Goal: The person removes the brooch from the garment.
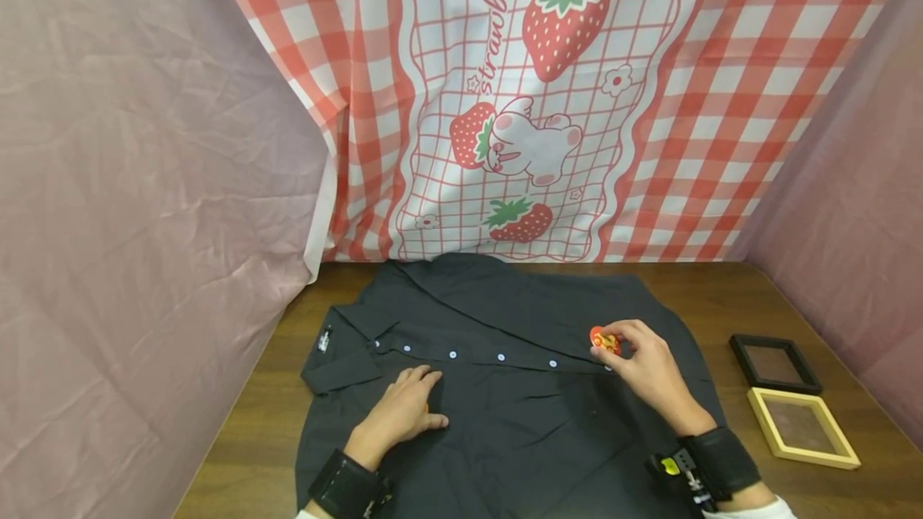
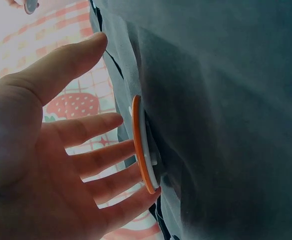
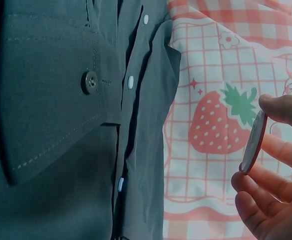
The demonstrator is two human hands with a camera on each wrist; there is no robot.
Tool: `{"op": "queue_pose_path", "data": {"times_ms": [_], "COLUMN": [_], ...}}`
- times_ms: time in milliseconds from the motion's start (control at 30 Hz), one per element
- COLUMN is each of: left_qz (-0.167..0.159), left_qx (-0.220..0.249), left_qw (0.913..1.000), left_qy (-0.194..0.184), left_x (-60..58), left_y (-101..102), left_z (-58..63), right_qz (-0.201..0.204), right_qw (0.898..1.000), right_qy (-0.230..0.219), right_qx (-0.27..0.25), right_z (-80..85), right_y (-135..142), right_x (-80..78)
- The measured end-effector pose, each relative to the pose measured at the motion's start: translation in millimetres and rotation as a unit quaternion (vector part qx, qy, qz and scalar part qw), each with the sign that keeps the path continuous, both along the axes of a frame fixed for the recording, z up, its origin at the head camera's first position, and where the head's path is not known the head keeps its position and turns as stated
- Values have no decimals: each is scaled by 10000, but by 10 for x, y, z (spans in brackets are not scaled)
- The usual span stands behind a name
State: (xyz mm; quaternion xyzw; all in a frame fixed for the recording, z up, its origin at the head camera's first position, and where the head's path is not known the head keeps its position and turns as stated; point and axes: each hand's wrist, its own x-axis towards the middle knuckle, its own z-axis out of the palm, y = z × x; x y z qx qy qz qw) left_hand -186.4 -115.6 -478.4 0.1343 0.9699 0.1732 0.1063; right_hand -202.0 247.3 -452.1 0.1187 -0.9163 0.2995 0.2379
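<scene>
At the wood-grain table [image 1: 263, 399], touches, with the left hand [image 1: 400, 408] splayed, an orange-edged pin badge [image 2: 139, 145] on the dark button-up shirt [image 1: 526, 443], perhaps already fastened, and pinches a red pin badge [image 1: 604, 340] in the right hand [image 1: 646, 368] above the fabric, not yet set down.

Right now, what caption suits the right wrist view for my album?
The right hand pinches a round badge above a dark button-front shirt.

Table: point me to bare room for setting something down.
Bare table lies between shirt and pink curtain, also between shirt and black frame and yellow frame. The shirt is crowded: left hand touching an orange badge, right hand holding a red badge.
</scene>
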Motion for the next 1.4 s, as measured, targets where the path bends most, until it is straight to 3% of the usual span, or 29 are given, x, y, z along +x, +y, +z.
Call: {"op": "queue_pose_path", "data": {"times_ms": [1400], "left_qz": [-11], "left_qx": [323], "left_qw": [9994], "left_qy": [120], "left_x": [11], "left_y": [-10], "left_z": [-7], "right_qz": [-499], "right_qw": [9984], "right_qy": [231], "right_qx": [90], "right_z": [84], "right_y": [550], "right_x": [-25]}}
